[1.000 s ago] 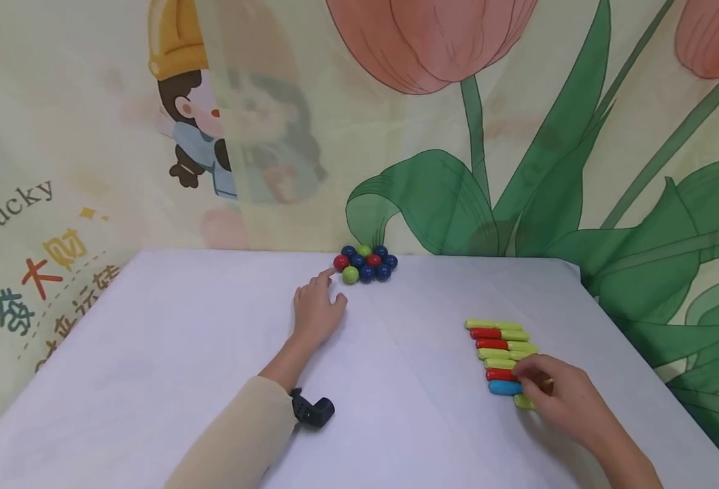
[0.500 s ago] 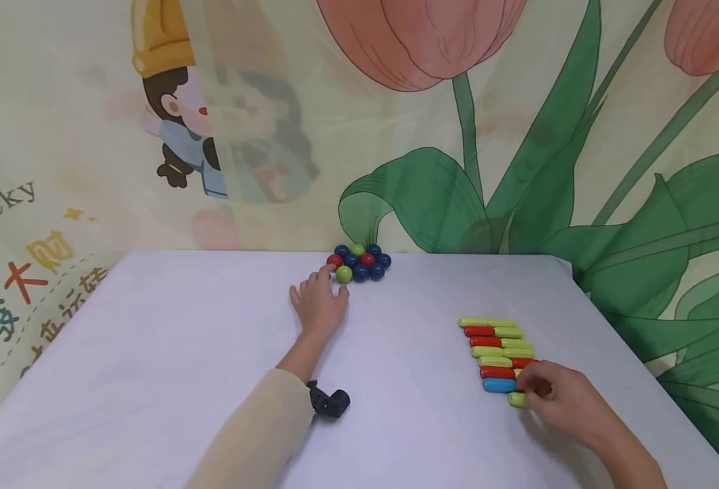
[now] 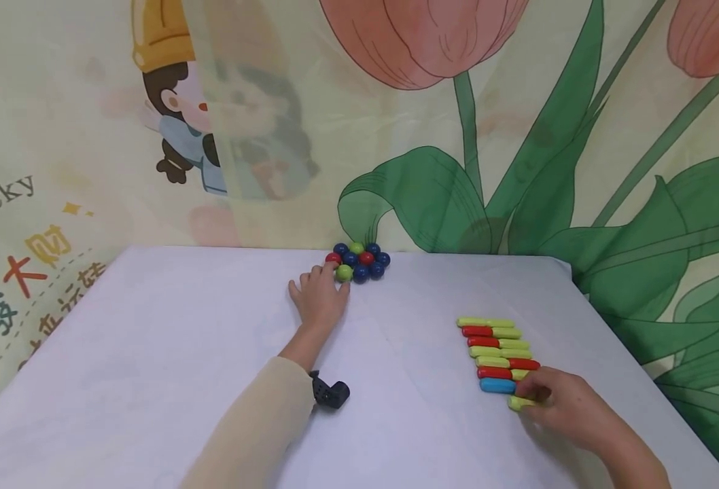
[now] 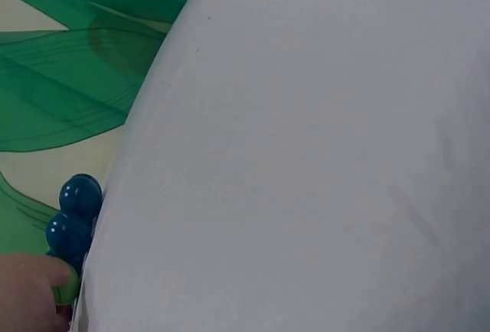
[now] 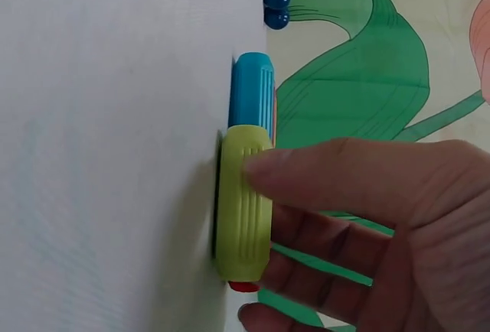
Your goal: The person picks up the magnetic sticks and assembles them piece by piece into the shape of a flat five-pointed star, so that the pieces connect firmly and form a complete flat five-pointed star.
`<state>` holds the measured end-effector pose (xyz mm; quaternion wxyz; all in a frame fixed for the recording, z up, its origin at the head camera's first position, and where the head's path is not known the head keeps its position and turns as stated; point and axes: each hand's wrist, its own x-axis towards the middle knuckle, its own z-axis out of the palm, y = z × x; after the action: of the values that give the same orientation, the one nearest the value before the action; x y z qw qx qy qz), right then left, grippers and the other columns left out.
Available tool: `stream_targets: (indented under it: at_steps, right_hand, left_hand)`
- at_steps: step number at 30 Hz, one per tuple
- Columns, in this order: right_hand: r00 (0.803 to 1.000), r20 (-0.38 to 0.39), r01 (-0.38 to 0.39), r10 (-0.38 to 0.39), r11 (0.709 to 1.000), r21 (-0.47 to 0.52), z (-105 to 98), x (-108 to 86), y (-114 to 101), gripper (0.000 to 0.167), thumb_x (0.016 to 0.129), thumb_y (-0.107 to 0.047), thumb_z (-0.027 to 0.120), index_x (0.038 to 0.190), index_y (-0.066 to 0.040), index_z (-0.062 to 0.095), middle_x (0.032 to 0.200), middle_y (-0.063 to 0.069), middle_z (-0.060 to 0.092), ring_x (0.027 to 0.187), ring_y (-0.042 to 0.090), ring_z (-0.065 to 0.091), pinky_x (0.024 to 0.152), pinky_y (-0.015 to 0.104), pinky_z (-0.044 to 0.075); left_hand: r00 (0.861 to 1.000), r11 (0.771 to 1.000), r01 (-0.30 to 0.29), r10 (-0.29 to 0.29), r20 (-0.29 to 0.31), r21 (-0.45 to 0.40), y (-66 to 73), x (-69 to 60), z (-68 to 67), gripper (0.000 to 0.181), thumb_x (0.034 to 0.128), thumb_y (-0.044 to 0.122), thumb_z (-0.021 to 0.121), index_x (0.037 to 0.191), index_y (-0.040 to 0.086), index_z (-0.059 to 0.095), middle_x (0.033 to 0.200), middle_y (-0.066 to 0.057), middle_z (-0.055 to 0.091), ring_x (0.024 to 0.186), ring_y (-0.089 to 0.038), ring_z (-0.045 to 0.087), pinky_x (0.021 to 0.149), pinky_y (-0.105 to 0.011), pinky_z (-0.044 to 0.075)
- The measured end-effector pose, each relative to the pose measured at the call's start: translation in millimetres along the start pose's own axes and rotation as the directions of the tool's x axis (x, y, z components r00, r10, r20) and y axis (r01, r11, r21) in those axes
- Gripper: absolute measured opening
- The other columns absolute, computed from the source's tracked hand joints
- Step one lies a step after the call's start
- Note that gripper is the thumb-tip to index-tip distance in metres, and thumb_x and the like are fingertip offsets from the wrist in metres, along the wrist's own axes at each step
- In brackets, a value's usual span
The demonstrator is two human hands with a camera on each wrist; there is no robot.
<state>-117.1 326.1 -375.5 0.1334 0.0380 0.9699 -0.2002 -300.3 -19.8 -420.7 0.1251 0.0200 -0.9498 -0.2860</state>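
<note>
In the head view, my left hand (image 3: pixel 319 299) is at a cluster of glossy balls on the far part of the table. Its thumb and index finger are on either side of a green ball (image 3: pixel 344 273). The left wrist view shows the thumb partly covering that green ball (image 4: pixel 67 290), next to dark blue balls (image 4: pixel 73 232). My right hand (image 3: pixel 564 404) pinches a yellow-green ridged stick (image 5: pixel 243 248) at the near end of a row of coloured sticks (image 3: pixel 500 352). A blue stick (image 3: pixel 497 386) lies just beyond it. The fingers hide part of the held stick.
A white-covered table (image 3: pixel 151 380) carries both groups. Its far edge meets a printed backdrop (image 3: pixel 421 190) with tulips and a cartoon figure. A red ball (image 3: pixel 365 258) and several dark blue ones sit beside the green ball. A black device (image 3: pixel 331 392) is strapped at the left wrist.
My left hand has moved forward and right, bringing its fingers to the green ball. My right hand has shifted slightly nearer, uncovering more of the sticks. The view has also moved a little.
</note>
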Motion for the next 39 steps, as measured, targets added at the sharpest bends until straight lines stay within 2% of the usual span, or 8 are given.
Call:
stream_targets:
  at_steps: [4,8,17,23,26,30,35,39]
  right_hand:
    - [0.999,0.038,-0.002,0.003,1.0,-0.016,1.1,2.0,-1.7,0.026,0.078,-0.015,0.089,0.099,-0.012,0.073,0.09,-0.002,0.064,0.086,0.015,0.056,0.079,0.037,0.057]
    - [0.999,0.039,0.009,-0.008,1.0,-0.029,-0.1,3.8,-4.0,0.026,0.078,-0.016,0.089,0.098,-0.013,0.073,0.087,-0.003,0.064,0.084,0.015,0.056,0.079,0.035,0.056]
    - [0.998,0.042,0.048,-0.049,0.999,0.01,-1.0,1.5,-7.8,0.023,0.083,-0.021,0.085,0.1,-0.013,0.072,0.087,-0.003,0.065,0.084,0.015,0.057,0.074,0.03,0.055]
    - [0.996,0.035,0.081,-0.083,0.995,0.054,-2.0,-1.8,-16.0,0.022,0.085,-0.022,0.083,0.101,-0.014,0.071,0.088,-0.003,0.066,0.085,0.015,0.058,0.072,0.025,0.054]
    - [0.988,0.003,0.152,-0.153,0.986,0.073,-0.8,-2.1,-21.4,0.02,0.086,-0.021,0.082,0.101,-0.015,0.071,0.089,-0.004,0.066,0.086,0.014,0.058,0.072,0.023,0.053]
    - [0.967,-0.04,0.256,-0.253,0.96,0.111,1.5,-0.4,-30.5,0.016,0.088,-0.019,0.08,0.101,-0.015,0.07,0.09,-0.005,0.066,0.086,0.013,0.058,0.072,0.023,0.052]
    - [0.955,-0.058,0.296,-0.291,0.945,0.136,3.0,6.8,-45.5,0.017,0.088,-0.019,0.08,0.102,-0.015,0.07,0.092,-0.005,0.067,0.087,0.012,0.059,0.075,0.024,0.053]
    - [0.952,-0.075,0.304,-0.296,0.939,0.159,5.8,12.8,-54.6,0.018,0.088,-0.019,0.08,0.102,-0.015,0.07,0.091,-0.004,0.066,0.087,0.014,0.059,0.074,0.024,0.053]
  left_hand:
    - [1.0,0.999,0.016,-0.016,-0.009,-0.035,0.2,3.3,-3.6,0.046,0.0971,0.032,0.072,0.138,0.013,0.063,0.123,-0.013,0.07,0.121,-0.039,0.056,0.116,-0.063,0.025]
    - [0.999,0.997,0.035,-0.037,-0.027,-0.066,1.3,5.1,-5.6,0.044,0.0963,0.032,0.073,0.136,0.013,0.065,0.119,-0.012,0.071,0.119,-0.039,0.057,0.114,-0.062,0.027]
    - [0.991,0.968,0.113,-0.125,-0.038,-0.225,-2.7,6.7,-7.3,0.038,0.0974,0.028,0.072,0.13,0.009,0.067,0.108,-0.011,0.073,0.117,-0.036,0.056,0.123,-0.061,0.011]
    - [0.997,0.958,0.064,-0.075,-0.029,-0.281,-10.9,3.8,-9.2,0.04,0.0961,0.029,0.072,0.128,0.006,0.068,0.11,-0.013,0.074,0.116,-0.035,0.061,0.125,-0.061,0.01]
    - [0.999,0.947,0.026,-0.037,-0.03,-0.32,-14.9,2.0,-10.0,0.039,0.0952,0.027,0.073,0.126,0.004,0.068,0.113,-0.015,0.076,0.119,-0.036,0.062,0.126,-0.06,0.009]
    - [1.0,0.942,0.0,0.0,0.0,-0.337,-20.2,0.4,-12.8,0.036,0.0947,0.026,0.072,0.123,0.004,0.068,0.112,-0.015,0.076,0.119,-0.035,0.064,0.127,-0.058,0.009]
    - [0.998,0.938,-0.01,0.029,0.047,-0.347,-24.7,-3.7,-18.0,0.033,0.0925,0.025,0.074,0.119,0.005,0.069,0.108,-0.014,0.077,0.113,-0.033,0.066,0.126,-0.051,0.02]
    - [0.992,0.94,-0.009,0.051,0.116,-0.34,-26.6,-10.0,-20.8,0.035,0.0919,0.026,0.074,0.12,0.006,0.069,0.11,-0.013,0.075,0.112,-0.033,0.061,0.117,-0.048,0.035]
